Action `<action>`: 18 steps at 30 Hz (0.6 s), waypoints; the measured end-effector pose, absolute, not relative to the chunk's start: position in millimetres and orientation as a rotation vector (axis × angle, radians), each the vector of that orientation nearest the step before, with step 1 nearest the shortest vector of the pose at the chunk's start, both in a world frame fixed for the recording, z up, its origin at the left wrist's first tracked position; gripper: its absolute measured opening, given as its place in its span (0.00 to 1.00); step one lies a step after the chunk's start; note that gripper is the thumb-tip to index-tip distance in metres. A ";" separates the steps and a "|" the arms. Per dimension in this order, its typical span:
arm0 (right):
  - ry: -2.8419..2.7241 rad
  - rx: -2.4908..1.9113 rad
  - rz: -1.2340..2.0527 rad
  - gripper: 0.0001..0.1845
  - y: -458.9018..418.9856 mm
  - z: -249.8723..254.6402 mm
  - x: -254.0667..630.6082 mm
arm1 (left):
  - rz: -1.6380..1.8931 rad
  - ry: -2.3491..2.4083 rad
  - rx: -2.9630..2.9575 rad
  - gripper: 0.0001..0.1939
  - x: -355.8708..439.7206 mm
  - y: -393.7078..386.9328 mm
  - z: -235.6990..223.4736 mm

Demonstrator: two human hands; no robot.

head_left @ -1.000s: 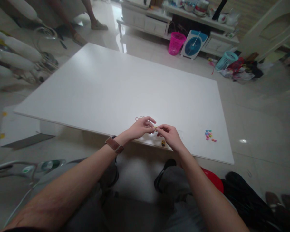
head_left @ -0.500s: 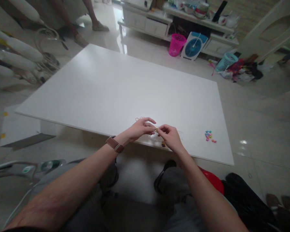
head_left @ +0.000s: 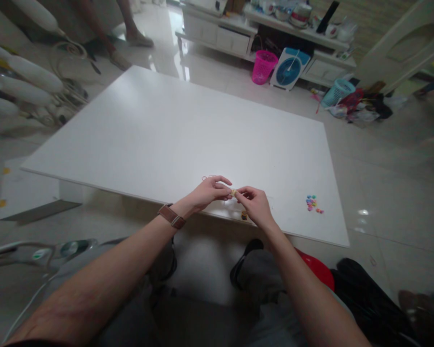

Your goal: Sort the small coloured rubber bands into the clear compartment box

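Over the near edge of the white table (head_left: 159, 130), my left hand (head_left: 213, 190) and my right hand (head_left: 253, 201) meet fingertip to fingertip. Both pinch a small yellowish piece (head_left: 233, 193), too small to name for certain. Partly hidden behind my left fingers lie thin reddish loops (head_left: 207, 178). A small dark and orange-yellow item (head_left: 244, 215) rests at the table edge below my right hand. Farther right is a cluster of small coloured pieces (head_left: 311, 203), pink, blue and green among them.
A red round thing (head_left: 316, 267) and a black bag (head_left: 361, 289) are at my right, below the table. Beyond the table stand a pink basket (head_left: 264, 66), a blue fan (head_left: 289, 70) and a light-blue basket (head_left: 338, 92). A person's legs (head_left: 130, 26) show at the back left.
The yellowish piece shows a little more between my fingertips. My hands have hardly moved. At the back left, the person's foot has shifted slightly left.
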State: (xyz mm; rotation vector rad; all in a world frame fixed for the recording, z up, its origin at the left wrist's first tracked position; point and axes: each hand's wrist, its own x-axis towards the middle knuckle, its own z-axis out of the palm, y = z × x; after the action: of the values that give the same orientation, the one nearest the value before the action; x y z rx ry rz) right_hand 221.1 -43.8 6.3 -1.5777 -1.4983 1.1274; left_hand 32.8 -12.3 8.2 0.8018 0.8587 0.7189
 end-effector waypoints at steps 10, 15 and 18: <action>-1.466 -1.568 1.159 0.16 -44.2 8.1 220.4 | 0.734 0.915 0.889 0.16 32.4 -12.5 10.3; -1.494 -1.591 1.086 0.15 -45.7 10.2 218.8 | 0.731 0.943 0.973 0.15 32.4 -12.5 10.1; -1.524 -1.593 1.031 0.12 -45.8 10.8 218.4 | 0.720 0.914 0.900 0.16 33.4 -12.4 10.1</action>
State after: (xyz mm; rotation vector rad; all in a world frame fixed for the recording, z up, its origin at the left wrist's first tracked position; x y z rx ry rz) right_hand 218.4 -45.8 10.8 -1.5928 -1.5240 1.0312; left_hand 33.4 -12.4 10.1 0.9000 0.9135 0.7204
